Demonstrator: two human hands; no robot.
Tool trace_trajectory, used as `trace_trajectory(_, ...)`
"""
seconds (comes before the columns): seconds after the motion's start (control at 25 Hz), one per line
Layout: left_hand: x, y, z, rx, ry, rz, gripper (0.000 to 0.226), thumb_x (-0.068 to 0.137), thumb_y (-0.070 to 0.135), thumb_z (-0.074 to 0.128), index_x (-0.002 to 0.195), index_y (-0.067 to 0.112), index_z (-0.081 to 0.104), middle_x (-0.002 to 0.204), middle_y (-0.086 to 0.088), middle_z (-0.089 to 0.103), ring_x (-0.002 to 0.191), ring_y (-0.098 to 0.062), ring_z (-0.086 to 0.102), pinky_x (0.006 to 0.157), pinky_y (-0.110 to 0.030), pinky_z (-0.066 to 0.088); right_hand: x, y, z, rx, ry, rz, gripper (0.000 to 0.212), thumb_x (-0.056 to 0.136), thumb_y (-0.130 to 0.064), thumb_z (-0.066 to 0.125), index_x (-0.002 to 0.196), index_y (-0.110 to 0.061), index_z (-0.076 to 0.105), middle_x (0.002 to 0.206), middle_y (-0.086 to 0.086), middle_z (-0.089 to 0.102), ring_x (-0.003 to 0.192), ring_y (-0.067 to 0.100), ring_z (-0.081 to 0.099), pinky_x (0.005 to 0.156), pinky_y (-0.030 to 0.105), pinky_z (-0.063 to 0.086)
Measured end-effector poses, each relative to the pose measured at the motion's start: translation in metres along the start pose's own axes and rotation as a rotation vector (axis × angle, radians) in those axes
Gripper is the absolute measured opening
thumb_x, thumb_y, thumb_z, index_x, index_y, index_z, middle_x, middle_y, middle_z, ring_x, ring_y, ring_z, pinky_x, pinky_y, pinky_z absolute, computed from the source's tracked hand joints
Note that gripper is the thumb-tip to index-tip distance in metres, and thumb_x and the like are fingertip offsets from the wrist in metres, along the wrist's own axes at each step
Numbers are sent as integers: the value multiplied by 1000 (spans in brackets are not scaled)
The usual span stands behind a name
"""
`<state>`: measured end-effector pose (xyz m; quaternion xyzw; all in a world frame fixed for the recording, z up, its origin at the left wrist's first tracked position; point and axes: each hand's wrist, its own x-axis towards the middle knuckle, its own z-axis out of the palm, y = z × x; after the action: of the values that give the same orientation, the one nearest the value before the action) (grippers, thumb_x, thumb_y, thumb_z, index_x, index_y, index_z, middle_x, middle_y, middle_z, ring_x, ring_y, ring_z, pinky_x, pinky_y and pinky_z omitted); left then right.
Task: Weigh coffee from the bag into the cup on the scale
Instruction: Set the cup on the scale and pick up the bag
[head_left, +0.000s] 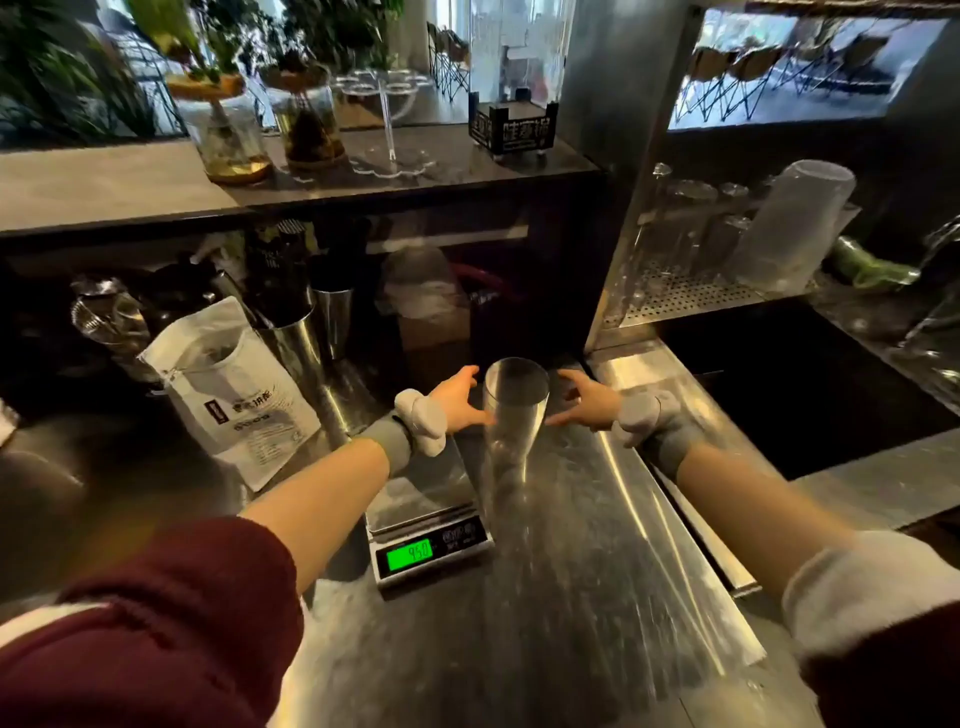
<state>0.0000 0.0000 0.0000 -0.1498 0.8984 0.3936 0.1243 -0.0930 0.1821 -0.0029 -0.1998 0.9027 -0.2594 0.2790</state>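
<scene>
As I look down from the head camera, I see a metal cup (514, 400) standing in the middle of the steel surface (571, 571). It sits at the far right corner of the scale (421, 493), at about 1 o'clock from the scale's green screen (410, 557). I cannot tell if its bottom is on the scale plate or just beside it. I think the screen shows 95.0, but it is a bit blurry.

My left hand (460, 397) is at 9 o'clock from the cup and my right hand (587, 402) is at 3 o'clock. Both hands have their fingers spread and let go, holding nothing. The left thumb tip is right by the cup wall, and I cannot tell if it touches. The right thumb is just beside the cup too.

The white coffee bag (234, 384) stands at 10 o'clock from the scale, well apart from both hands. Its top is open and it leans back a little. Behind it, at 1 o'clock from the bag, are tall metal cups (298, 338).

A big plastic cup (795, 223) stands upside down on the rack with holes (685, 296), at 2 o'clock from the metal cup. Glass jars (234, 140) with plants sit on the shelf (104, 182) at 11 o'clock.
</scene>
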Motion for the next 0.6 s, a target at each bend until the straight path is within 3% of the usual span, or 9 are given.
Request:
trace_trajectory(0.08,3,2,4,17,22,27,82,81,21,69,144,7,19,147,-14,38,135,-30,38,109,-37,35,2,1,6,110,14,-42,89,79,-16,74,149,-9,19,150,13,36,138,27,38,104,28,44)
trace_trajectory(0.12,6,1,8,10,32,27,78,80,22,69,142,7,23,144,-14,42,133,-30,40,108,-38,36,3,3,11,123,18,-44,88,78,-16,76,148,-8,22,148,13,39,137,26,39,110,34,39)
trace_trajectory(0.36,11,-1,14,-61,156,44,61,79,20,70,131,7,40,129,-15,57,120,-29,53,101,-42,46,10,0,23,203,148,-66,74,74,-19,79,134,-3,40,133,14,54,123,26,53,103,39,46)
trace_trajectory(0.6,-13,-6,-15,-61,243,68,63,78,24,71,132,8,42,126,-13,60,117,-26,56,101,-42,47,-1,-30,24,242,169,-181,71,75,-20,78,135,-6,42,131,10,56,119,23,56,90,24,46)
